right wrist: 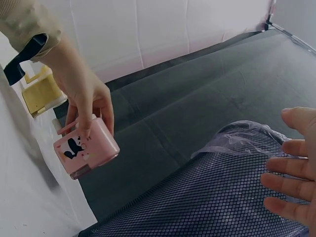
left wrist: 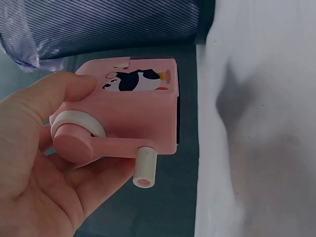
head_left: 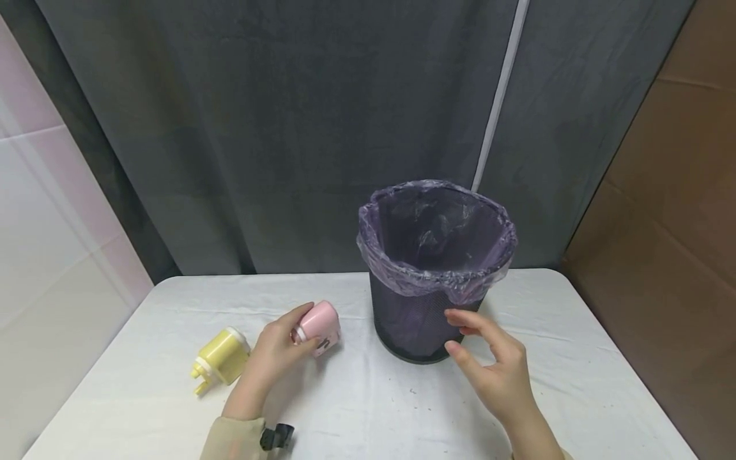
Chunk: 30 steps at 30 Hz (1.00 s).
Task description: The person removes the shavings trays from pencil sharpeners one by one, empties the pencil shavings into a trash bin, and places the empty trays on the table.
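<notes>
My left hand (head_left: 278, 348) grips a pink hand-crank pencil sharpener (head_left: 321, 326) between thumb and fingers, over the table left of the bin. In the left wrist view a panda picture shows on the sharpener (left wrist: 128, 106), and its crank with a pale knob (left wrist: 145, 168) points toward the palm side. My right hand (head_left: 497, 367) is held in front of the bin with fingers spread apart and nothing between them. A yellow crank pencil sharpener (head_left: 224, 354) lies on the table to the left of my left hand.
A black mesh waste bin (head_left: 397, 319) lined with a translucent purple bag (head_left: 391, 268) stands at the table's back, right of centre. White cloth covers the table (head_left: 368, 415). A dark curtain (head_left: 287, 140) hangs behind, with a brown panel (head_left: 667, 223) on the right.
</notes>
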Motion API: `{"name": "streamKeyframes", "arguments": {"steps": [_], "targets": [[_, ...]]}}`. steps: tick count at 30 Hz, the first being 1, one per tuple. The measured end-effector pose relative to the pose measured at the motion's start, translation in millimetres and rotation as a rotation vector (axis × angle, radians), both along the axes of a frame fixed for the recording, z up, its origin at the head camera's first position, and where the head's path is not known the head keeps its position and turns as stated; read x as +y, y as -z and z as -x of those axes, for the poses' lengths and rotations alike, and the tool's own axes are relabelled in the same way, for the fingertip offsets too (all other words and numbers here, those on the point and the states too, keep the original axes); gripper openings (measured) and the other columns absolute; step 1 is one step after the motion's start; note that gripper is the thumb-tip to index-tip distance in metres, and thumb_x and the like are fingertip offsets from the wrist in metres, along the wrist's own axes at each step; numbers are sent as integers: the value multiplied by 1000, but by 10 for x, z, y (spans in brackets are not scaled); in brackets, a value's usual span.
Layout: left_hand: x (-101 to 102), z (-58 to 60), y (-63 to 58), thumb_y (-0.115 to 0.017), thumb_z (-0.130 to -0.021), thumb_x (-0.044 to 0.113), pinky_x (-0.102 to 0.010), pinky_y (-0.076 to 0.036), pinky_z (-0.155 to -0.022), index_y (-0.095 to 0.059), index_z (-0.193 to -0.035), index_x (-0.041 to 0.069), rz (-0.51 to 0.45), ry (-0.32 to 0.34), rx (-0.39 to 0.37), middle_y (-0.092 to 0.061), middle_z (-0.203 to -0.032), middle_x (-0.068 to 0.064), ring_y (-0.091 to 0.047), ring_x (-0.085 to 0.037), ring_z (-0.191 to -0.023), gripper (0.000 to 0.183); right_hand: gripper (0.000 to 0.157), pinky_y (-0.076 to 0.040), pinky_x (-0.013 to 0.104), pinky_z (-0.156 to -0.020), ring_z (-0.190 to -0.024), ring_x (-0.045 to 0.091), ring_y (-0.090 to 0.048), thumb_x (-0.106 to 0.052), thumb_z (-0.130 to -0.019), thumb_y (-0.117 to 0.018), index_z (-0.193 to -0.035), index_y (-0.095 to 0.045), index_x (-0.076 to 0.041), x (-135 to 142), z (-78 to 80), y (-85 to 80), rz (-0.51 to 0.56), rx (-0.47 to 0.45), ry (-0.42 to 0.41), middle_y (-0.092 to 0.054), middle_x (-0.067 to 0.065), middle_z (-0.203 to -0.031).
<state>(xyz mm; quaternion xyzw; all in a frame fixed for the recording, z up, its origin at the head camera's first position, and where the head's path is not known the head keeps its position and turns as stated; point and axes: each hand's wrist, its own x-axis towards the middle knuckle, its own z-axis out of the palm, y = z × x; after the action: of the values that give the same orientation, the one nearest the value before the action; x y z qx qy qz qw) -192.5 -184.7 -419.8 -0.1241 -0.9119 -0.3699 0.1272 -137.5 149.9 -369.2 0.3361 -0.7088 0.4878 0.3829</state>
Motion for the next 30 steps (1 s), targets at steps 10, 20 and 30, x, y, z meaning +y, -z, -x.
{"name": "streamKeyframes", "arguments": {"steps": [10,20,30], "targets": [[87,-109,-159,-81,-73,8,-31,-47,-64,-58,-129,4,1,51,56,-67,-103,-10,-54,-15,-74,61,40,-49,24,-82,-96,20,-64,-25,-87,-72,-110,-64,7,-30,10,28,-33,14,10,-68,18,-103],[150,-228,-276,-81,-71,6,-26,-50,-62,-59,-128,4,-56,161,92,-67,-102,-6,-57,-10,-72,61,44,-48,24,-85,-98,22,-63,-28,-85,-73,-114,-63,3,-54,-4,71,-80,-22,2,-67,15,-108],[234,-362,-420,-81,-72,5,-26,-51,-66,-60,-127,5,-51,241,139,-67,-106,-4,-58,-7,-77,59,45,-45,23,-90,-101,21,-62,-26,-85,-74,-119,-61,0,-122,-11,133,-138,-51,-51,-65,13,-114]]}}
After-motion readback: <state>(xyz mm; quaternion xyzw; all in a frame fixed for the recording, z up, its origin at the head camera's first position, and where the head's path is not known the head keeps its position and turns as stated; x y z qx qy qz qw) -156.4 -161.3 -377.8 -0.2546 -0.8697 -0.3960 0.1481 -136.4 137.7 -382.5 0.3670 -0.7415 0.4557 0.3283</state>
